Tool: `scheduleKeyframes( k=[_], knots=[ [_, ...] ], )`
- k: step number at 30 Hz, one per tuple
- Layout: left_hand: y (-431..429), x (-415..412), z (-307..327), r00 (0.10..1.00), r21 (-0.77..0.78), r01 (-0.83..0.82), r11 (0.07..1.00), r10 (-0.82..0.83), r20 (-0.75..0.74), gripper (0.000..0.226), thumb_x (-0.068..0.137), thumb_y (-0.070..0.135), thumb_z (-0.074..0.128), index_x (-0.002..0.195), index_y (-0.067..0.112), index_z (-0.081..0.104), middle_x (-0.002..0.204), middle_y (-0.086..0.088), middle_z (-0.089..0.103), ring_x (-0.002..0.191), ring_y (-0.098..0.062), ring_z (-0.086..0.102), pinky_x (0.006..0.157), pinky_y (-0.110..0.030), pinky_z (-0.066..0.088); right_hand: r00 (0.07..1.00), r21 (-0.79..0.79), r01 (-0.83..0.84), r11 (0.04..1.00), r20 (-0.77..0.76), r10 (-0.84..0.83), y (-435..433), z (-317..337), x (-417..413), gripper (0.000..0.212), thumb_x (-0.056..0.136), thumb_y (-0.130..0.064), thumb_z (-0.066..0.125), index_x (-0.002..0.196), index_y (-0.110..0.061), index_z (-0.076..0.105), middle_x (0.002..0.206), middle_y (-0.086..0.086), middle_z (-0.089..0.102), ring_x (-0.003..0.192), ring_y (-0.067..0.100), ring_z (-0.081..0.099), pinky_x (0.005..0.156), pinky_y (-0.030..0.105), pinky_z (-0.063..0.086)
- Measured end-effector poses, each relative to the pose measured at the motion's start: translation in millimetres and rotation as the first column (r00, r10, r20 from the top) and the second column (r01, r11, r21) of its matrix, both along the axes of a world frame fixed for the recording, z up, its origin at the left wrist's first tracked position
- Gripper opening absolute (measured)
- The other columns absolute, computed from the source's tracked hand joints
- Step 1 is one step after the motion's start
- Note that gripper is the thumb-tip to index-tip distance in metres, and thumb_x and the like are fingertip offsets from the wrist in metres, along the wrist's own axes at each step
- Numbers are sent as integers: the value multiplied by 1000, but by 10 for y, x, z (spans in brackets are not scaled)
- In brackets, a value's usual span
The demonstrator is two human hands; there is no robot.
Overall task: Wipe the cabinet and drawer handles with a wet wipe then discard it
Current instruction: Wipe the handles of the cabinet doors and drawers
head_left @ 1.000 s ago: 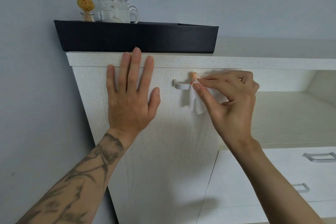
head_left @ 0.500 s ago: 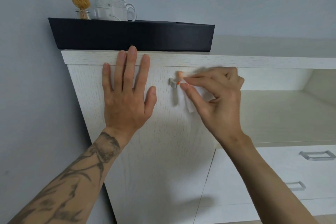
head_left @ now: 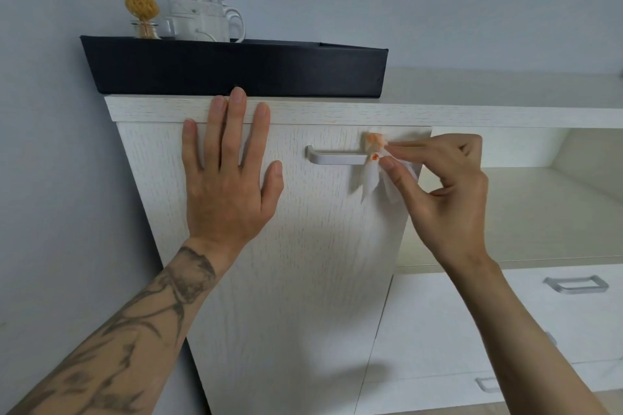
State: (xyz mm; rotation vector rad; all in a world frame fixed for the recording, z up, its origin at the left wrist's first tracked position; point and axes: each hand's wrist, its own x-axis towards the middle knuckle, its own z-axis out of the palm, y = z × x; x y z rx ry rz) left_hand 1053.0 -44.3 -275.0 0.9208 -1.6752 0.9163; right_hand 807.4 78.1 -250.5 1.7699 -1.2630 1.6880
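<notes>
Left hand (head_left: 229, 185) lies flat on the white wood-grain cabinet door (head_left: 286, 296), fingers straight and spread, grasping nothing. Its fingertips reach up over the front edge of the pale surface (head_left: 472, 113) that tops the cabinet. Right hand (head_left: 445, 192) pinches a thin white wet wipe (head_left: 371, 178) between thumb and forefinger, with the other fingers curled behind.

An open shelf (head_left: 539, 212) lies to the right of the door, with white drawers (head_left: 438, 313) below it. A long black rectangular tray (head_left: 236, 69) sits on the left end of the surface, directly above the door. In the tray, near its left end, stands a white ceramic lidded pot (head_left: 199, 18) with a side handle. Just left of it is a small glass reed diffuser (head_left: 143, 10) with brown sticks and a yellow woven ball.

A brushed silver bar handle (head_left: 337, 157) runs level across the upper part of the door. A smaller silver upper drawer handle (head_left: 576, 285) shows at the right, and a lower drawer handle (head_left: 487, 384) beneath. The wet wipe, stained orange at the top, is pressed around the right end of the bar handle, its loose part hanging below.
</notes>
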Motion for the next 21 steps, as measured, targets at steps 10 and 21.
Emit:
scheduleKeyframes(
  k=[10, 21],
  knots=[
    [10, 1, -2, 1000, -4, 2, 1000, -2, 8, 69, 109, 41, 36, 168, 15, 9, 170, -19, 19, 158, -38, 16, 130, -57, 7, 998, -107, 37, 994, -56, -43, -190, -19, 511, 12, 94, -27, 83, 105, -23, 83, 97, -8, 74, 103, 15, 50, 89, 34, 30],
    [11, 17, 2, 1000, -23, -10, 1000, 10, 5, 69, 109, 39, 42, 166, 12, 16, 168, -21, 26, 157, -38, 20, 129, -59, 12, 940, -181, 275, 944, -157, -304, -286, 59, 901, 10, 94, -28, 79, 100, -21, 81, 89, 1, 70, 96, 28, 57, 85, 42, 33]
  ],
)
